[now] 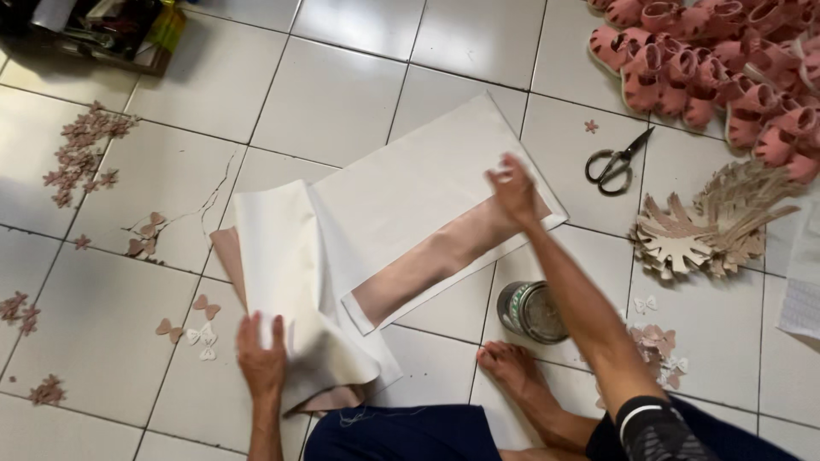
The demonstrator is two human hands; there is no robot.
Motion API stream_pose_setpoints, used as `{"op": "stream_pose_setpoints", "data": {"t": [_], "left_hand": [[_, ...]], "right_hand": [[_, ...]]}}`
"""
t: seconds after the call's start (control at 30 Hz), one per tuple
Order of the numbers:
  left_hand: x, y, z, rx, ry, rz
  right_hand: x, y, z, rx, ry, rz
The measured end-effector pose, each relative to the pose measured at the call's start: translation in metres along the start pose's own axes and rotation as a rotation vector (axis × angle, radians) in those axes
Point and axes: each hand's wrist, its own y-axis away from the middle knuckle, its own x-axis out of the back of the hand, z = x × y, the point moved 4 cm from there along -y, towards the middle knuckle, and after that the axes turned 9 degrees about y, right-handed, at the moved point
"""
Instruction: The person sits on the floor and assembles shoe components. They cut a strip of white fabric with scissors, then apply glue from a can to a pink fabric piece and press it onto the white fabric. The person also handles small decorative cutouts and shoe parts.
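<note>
White sheet material w/ a tan-pink underside (410,205) lies spread on the pale tiled floor (333,94), centre of view, its left part folded up & crumpled. Left hand (261,358) presses flat on the crumpled left end (295,282), fingers spread, not clamped round anything. Right hand (512,189) sits on the sheet's right edge, near the exposed tan-pink strip (444,256); fingers bent down on the material, but can't tell if the grip pinches it or just presses. Round metal tin (530,312) stands on the floor just beside the right forearm, near a bare foot (512,367). Black-handled scissors (617,160) lie on a tile to the right, well apart from the sheet. Stack of tan cut-out pieces (709,230) fans out further right; pile of pink sandal uppers (726,68) fills the top right corner. Small pink & white bow-shaped cut-outs (192,320) lie scattered on the tiles at left, w/ pink flower-shaped bits (85,149) further up.
</note>
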Motion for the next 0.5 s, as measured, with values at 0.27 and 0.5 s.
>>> {"op": "stream_pose_setpoints", "data": {"t": [0.27, 0.5], "left_hand": [[-0.022, 0.01, 0.021, 0.019, 0.091, 0.033], [0.031, 0.015, -0.067, 0.373, 0.012, 0.434]], "right_hand": [[0.068, -0.116, 0.091, -0.089, 0.478, -0.077], [0.045, -0.108, 0.104, -0.201, 0.656, -0.155]]}}
